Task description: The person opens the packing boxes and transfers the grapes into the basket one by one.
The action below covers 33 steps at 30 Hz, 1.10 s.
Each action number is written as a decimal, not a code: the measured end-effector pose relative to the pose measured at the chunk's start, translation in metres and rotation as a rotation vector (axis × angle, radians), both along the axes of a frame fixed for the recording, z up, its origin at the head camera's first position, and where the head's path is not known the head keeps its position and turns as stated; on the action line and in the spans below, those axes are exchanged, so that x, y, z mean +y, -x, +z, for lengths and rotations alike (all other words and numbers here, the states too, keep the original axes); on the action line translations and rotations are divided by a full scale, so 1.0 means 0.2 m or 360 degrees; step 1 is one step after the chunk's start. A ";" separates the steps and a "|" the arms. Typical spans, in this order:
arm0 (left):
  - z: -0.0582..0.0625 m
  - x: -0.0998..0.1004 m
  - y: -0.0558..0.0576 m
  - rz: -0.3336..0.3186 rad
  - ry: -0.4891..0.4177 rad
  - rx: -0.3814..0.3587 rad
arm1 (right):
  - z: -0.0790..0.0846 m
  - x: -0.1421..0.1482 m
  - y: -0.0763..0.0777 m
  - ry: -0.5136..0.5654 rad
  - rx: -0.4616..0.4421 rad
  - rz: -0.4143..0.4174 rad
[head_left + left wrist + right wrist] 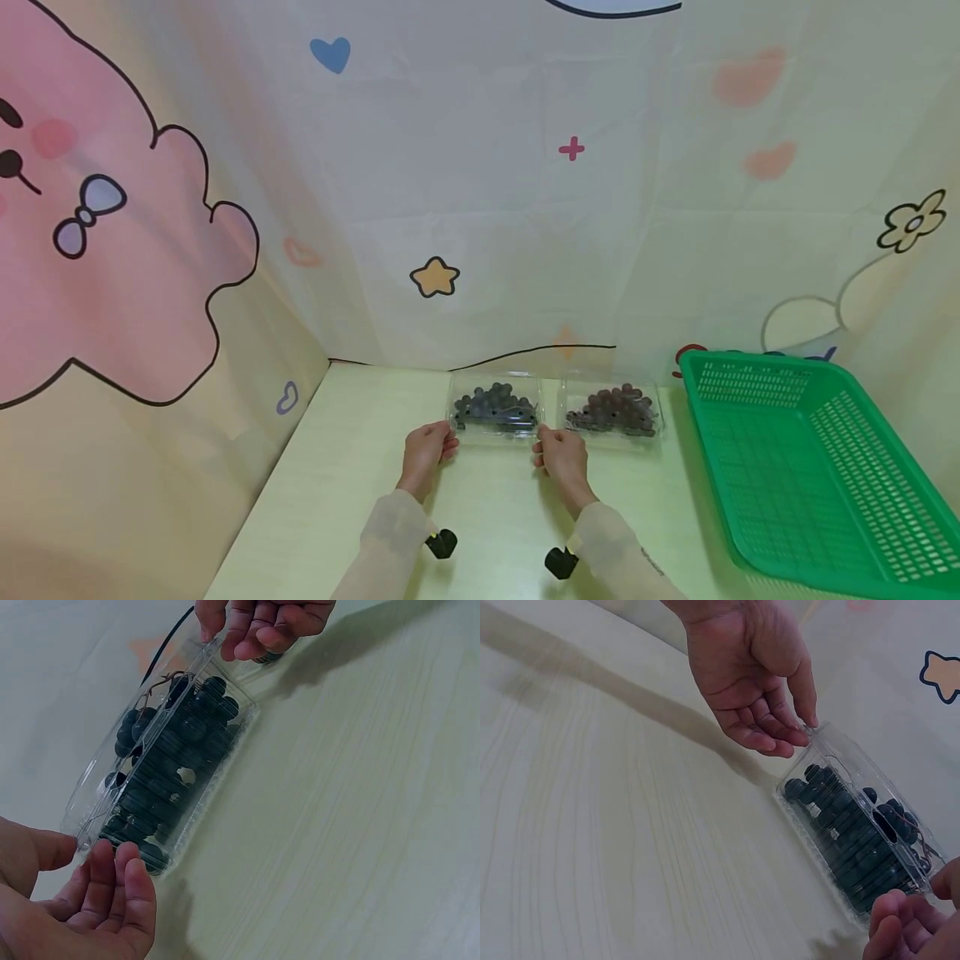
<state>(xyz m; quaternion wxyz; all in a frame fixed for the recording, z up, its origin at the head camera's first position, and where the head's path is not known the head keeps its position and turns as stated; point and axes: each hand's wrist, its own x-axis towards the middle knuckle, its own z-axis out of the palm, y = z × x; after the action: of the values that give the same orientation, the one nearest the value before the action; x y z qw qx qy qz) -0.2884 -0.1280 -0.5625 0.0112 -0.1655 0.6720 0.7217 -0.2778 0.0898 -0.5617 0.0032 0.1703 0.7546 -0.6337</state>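
A clear plastic box (pixel 495 435) of dark grapes (pixel 497 402) sits at the back of the table. My left hand (pixel 425 454) pinches its left front corner; in the left wrist view the thumb lies at the rim and the fingers curl beneath. At the opposite corner my right hand (pixel 564 457) pinches the same box, also visible at the lower edge of the right wrist view as a hand (pixel 915 930). Just right of it stands a second clear box (pixel 573 385) holding reddish grapes (pixel 615 408), close beside my right hand.
A large green plastic basket (pixel 712 467) with slotted walls occupies the right side of the table (pixel 322 500). A printed curtain (pixel 510 208) hangs directly behind the boxes. Small black cameras (pixel 442 543) sit at both wrists.
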 end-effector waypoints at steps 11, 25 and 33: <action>0.00 0.00 0.00 -0.0013 0.0015 -0.0036 | 0.01 0.01 -0.01 0.0098 -0.0011 0.0030; 0.01 -0.01 -0.02 -0.0053 0.0069 -0.0055 | 0.03 0.03 -0.04 0.0087 -0.0051 0.0072; 0.01 -0.02 -0.04 -0.0089 0.0100 -0.0060 | 0.02 0.04 -0.05 0.0098 -0.0062 0.0093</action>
<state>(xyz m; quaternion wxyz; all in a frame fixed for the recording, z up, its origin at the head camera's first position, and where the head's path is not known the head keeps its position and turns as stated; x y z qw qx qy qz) -0.2802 -0.1315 -0.5615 0.0388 -0.1606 0.6983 0.6965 -0.2670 0.0977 -0.5575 0.0416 0.1602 0.7391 -0.6529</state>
